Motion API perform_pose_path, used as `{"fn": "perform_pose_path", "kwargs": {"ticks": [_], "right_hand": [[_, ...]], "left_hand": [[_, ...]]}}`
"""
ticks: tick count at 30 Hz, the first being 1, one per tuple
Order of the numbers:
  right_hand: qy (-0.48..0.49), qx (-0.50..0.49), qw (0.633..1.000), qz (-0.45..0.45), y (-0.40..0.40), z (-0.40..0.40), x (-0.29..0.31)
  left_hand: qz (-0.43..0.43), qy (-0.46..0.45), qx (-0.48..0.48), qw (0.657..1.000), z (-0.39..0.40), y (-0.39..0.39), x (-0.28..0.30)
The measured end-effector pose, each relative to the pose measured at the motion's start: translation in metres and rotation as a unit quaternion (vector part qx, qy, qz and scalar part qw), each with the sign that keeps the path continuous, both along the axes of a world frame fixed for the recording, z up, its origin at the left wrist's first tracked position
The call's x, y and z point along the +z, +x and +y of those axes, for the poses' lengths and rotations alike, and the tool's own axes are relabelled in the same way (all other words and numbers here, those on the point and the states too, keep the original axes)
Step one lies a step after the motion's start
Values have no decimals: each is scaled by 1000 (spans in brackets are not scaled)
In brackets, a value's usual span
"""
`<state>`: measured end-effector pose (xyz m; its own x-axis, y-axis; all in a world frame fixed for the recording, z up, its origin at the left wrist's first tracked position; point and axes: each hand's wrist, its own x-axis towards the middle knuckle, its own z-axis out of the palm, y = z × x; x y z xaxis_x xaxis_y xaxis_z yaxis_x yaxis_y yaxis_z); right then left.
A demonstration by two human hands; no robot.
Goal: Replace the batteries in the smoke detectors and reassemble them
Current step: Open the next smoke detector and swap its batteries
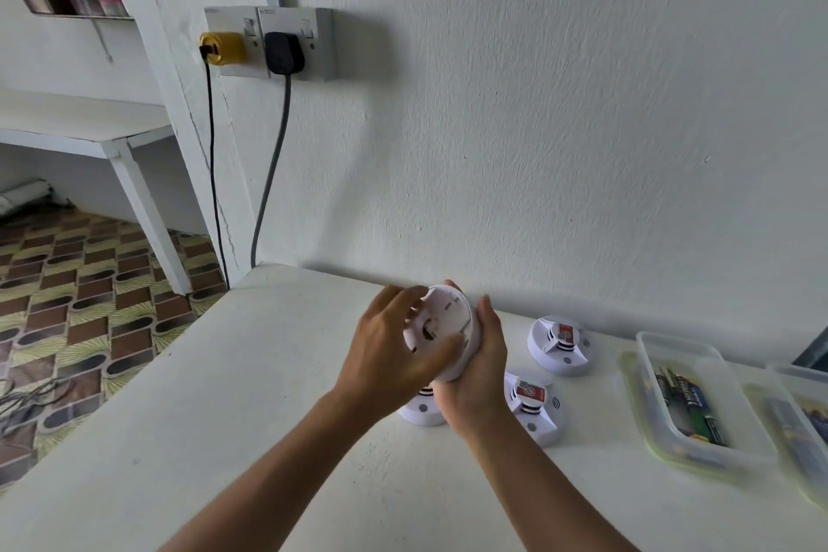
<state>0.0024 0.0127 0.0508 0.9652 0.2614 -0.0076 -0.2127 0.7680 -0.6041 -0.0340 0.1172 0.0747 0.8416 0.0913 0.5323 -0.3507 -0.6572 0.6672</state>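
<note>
A white table fills the lower frame against the wall; right of centre three white smoke detectors rest on it; at lower right lie two clear trays holding batteries.

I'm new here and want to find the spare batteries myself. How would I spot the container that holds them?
Start at the white table against the wall and follow its right side past the smoke detectors. The battery tray is the clear plastic tray beside them, with dark and green batteries lying inside, unlike the round white detectors.
</note>
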Motion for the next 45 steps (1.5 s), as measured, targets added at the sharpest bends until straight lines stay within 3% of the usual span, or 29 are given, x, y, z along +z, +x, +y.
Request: {"fn": "perform_pose_path", "kwargs": {"ticks": [5,18,31,37,39,41,42,45], "right_hand": [[-50,-57,997,-5,-3,3,-3],[-32,-121,992,-31,-10,-2,-15],[-80,-202,975,-44,-6,3,-17],[-75,-114,990,-14,7,-15,-21],[-42,-41,998,14,8,-20,-18],[-12,43,998,35,9,-27,-14],[-19,72,996,42,9,-29,-12],[-114,105,985,70,13,-33,-11]], "left_hand": [[13,-42,13,999,-3,6,0],[24,-49,41,998,-19,9,-10],[84,-161,38,983,-27,18,-20],[92,-96,30,991,-19,20,-19],[90,-124,48,987,-10,22,-17],[155,-257,39,953,3,25,-10],[229,-326,5,917,8,24,-6],[426,-468,-165,756,15,14,-3]]}}
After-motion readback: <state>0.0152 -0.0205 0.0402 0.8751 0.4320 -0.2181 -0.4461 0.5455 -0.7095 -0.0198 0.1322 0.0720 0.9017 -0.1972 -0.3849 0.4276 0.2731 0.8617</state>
